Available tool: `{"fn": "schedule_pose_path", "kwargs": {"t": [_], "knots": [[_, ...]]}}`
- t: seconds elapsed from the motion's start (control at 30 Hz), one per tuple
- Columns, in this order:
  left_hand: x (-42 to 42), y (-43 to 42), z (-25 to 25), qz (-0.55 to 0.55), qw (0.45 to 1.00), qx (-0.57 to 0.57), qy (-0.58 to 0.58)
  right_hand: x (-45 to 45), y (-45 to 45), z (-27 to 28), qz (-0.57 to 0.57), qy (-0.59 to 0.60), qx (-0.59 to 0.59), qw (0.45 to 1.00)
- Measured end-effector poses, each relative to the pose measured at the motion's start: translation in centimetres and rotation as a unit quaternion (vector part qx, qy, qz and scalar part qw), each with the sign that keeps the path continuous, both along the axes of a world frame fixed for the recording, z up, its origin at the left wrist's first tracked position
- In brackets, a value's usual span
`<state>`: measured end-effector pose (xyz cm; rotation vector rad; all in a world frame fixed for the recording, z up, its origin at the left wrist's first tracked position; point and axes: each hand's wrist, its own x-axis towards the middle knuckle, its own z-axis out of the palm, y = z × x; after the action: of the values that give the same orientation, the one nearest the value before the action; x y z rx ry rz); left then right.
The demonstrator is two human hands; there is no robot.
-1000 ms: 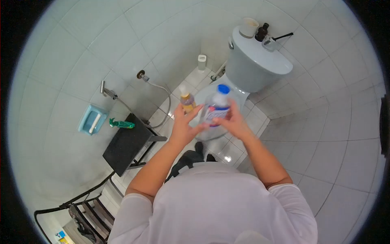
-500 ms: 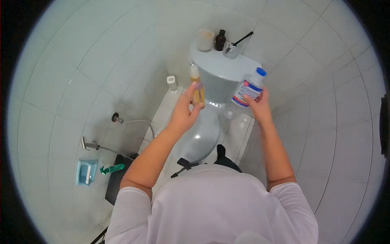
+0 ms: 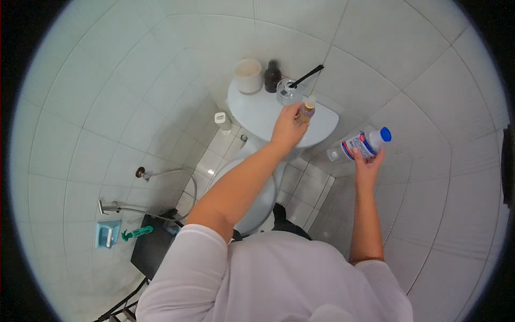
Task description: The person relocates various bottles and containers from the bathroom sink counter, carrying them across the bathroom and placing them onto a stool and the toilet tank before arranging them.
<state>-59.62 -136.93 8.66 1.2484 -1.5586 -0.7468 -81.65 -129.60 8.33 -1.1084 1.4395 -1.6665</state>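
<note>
My left hand (image 3: 290, 127) reaches over the white toilet tank lid (image 3: 257, 115), its fingers closed round a small amber bottle (image 3: 306, 111) with a pale cap. Whether the bottle's base touches the lid is hidden. Off the right side of the tank, my right hand (image 3: 368, 167) grips a clear plastic bottle (image 3: 360, 146) with a blue cap and a blue-and-red label, held tilted in the air. Just behind the amber bottle stands a glass reed diffuser (image 3: 288, 94) with black sticks. Beside it are a dark brown bottle (image 3: 272, 77) and a white candle jar (image 3: 248, 77).
A white bottle (image 3: 222, 123) stands on the tiled floor left of the toilet (image 3: 257, 209). Along the left wall are a bidet sprayer (image 3: 110, 207) with its hose, a blue soap dish (image 3: 107, 234), a green spray bottle (image 3: 138, 232) and a black surface (image 3: 150, 249).
My left hand has carried the amber bottle up and right, from in front of the tank to over its lid. The right hand has moved the clear bottle right, away from the tank.
</note>
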Motion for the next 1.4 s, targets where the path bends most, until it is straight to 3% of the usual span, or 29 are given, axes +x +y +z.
{"fn": "schedule_pose_path", "kwargs": {"t": [0.13, 0.23, 0.3, 0.43, 0.63, 0.73, 0.8, 1.13, 1.33, 1.4], "knots": [[-3.9, -4.3, -2.0, 0.084, 0.993, -0.008, -0.082, -2.5, -1.0, -3.6, -0.001, 0.012, 0.005, 1.000], [-5.7, -5.6, -2.5, 0.136, 0.989, 0.024, -0.049, -3.6, 0.2, -4.5, 0.007, -0.009, 0.027, 1.000], [-6.7, -6.6, -3.1, 0.178, 0.979, 0.084, 0.042, -4.1, 0.3, -5.2, 0.020, -0.018, 0.041, 0.999], [-7.2, -7.7, -4.3, 0.200, 0.974, 0.096, 0.045, -4.8, 0.1, -5.7, -0.007, -0.032, 0.044, 0.998], [-7.8, -7.5, -3.9, 0.196, 0.977, 0.062, 0.062, -4.8, -0.3, -4.6, 0.013, -0.025, 0.029, 0.999], [-8.1, -7.5, -3.4, 0.197, 0.978, 0.061, 0.038, -4.7, -0.6, -4.9, 0.026, -0.032, 0.021, 0.999], [-8.5, -7.3, -2.8, 0.264, 0.964, -0.016, -0.033, -4.6, -0.7, -4.8, 0.032, -0.036, 0.023, 0.999], [-6.0, -7.8, -1.6, 0.163, 0.981, -0.064, -0.082, -4.2, -1.1, -4.5, 0.031, -0.048, 0.043, 0.997], [-4.6, -6.6, -2.3, 0.135, 0.990, -0.034, 0.019, -4.4, -1.4, -4.5, 0.064, -0.044, 0.033, 0.996], [-2.6, -5.8, -3.0, 0.275, 0.926, -0.152, -0.208, -4.4, -1.5, -4.4, 0.055, -0.055, 0.035, 0.996]]}}
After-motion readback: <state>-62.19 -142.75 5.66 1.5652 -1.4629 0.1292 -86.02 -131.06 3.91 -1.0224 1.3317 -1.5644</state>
